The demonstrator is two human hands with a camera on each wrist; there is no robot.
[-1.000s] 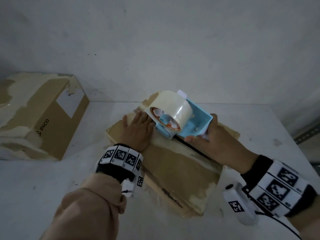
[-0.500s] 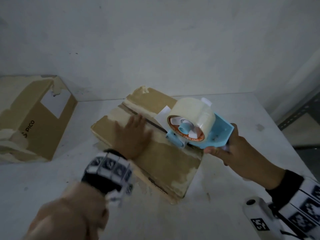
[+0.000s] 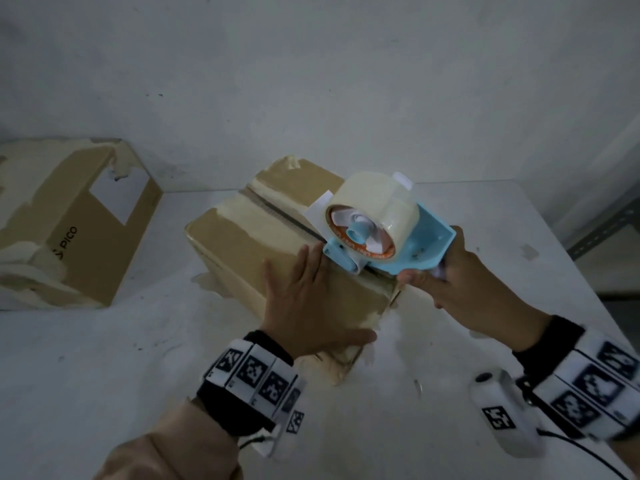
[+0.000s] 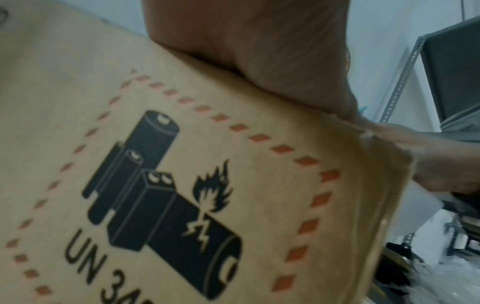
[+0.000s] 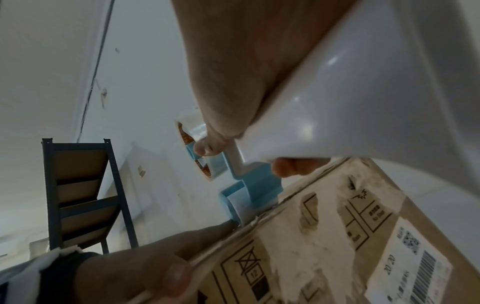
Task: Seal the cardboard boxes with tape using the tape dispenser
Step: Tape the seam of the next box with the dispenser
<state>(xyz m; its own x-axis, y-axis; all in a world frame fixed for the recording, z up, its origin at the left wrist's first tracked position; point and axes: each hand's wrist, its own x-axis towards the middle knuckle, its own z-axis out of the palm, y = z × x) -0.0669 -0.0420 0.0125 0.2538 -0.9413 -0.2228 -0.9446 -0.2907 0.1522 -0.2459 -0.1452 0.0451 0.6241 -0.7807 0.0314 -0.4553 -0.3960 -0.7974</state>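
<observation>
The white handle of the blue tape dispenser (image 3: 391,237) is clenched in the right hand (image 3: 460,289), fingers wrapped round it; the dispenser's front roller is set on the near right end of the top seam of the cardboard box (image 3: 263,233). The left hand (image 3: 304,299) is laid flat, fingers straight, on the near part of the box top, thumb draped over the near edge, grasping nothing. One tape roll (image 3: 374,206) is carried on the dispenser. Two boxes are counted from the head view: the one being worked, and a second box (image 3: 69,223) marked PICO at the far left of the white table (image 3: 104,368), well apart. Only the left wrist view shows a battery-and-flame hazard mark (image 4: 166,201) on the box's near side; only the right wrist view shows a barcode label (image 5: 415,265) and a dark shelf rack (image 5: 80,193) beyond. Bare table is seen right of the box, up to the table's right edge.
</observation>
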